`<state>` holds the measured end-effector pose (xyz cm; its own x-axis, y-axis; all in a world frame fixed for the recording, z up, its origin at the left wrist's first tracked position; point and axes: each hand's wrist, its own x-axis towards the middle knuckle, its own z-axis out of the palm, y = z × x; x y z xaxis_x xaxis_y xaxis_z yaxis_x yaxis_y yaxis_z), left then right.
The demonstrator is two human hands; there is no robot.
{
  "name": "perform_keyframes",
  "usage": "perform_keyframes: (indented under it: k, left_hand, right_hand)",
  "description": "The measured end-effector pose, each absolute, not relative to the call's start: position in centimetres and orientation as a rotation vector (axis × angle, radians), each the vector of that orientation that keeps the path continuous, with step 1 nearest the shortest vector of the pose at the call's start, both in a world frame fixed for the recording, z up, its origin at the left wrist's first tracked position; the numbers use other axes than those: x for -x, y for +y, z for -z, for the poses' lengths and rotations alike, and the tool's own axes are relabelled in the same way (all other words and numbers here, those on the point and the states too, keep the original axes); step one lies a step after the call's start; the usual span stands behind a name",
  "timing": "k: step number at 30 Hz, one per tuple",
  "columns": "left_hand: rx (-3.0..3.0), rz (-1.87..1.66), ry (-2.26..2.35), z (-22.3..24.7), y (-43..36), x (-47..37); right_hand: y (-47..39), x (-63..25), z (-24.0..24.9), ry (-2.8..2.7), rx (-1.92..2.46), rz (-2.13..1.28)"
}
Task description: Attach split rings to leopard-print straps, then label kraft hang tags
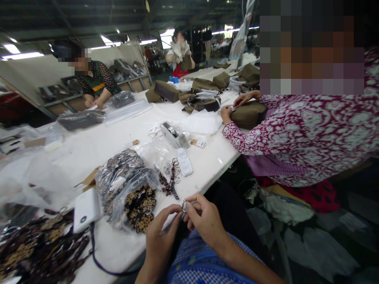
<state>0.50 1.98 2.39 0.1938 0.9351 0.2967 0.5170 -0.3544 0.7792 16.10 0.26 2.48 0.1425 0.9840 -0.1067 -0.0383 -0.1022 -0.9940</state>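
Both my hands meet over my lap at the table's near edge. My right hand (pixel 201 215) pinches a small metal ring (pixel 184 206) between thumb and fingers. My left hand (pixel 164 227) has thumb and fingertips pressed together beside the ring; what they grip is too small to make out. Just beyond lie dark patterned straps (pixel 170 183) with several metal rings (pixel 175 169). A clear plastic bag (pixel 118 177) holds leopard-print pieces (pixel 140 207), some spilling from its opening toward my left hand.
A white power bank (pixel 85 211) with a black cable stands left, near a heap of patterned straps (pixel 38 248). A tape dispenser (pixel 174 135) and tags (pixel 197 143) lie farther off. A co-worker's patterned sleeve (pixel 251 138) is at right, hands on an olive bag (pixel 248 114).
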Motion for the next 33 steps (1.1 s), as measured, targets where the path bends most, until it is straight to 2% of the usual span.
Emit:
perform_keyframes:
  k: [14, 20, 26, 33]
  left_hand:
    - [-1.759, -1.047, 1.335, -2.1, 1.7, -0.5]
    - [-1.72, -1.073, 1.411, -2.0, 1.6, -0.7]
    - [-1.564, -1.117, 1.448, -2.9, 1.6, -1.3]
    - [-1.463, -1.141, 1.422, -3.2, 2.0, -1.2]
  right_hand:
    - [0.1, -15.9, -2.1, -0.852, 1.218, -1.414]
    - [-0.1, -15.9, -2.8, -0.973, 1.296, -1.27]
    - [0.1, -16.4, -2.8, -0.855, 1.246, -1.261]
    - [-0.2, -16.7, -1.7, -0.826, 1.033, -1.672]
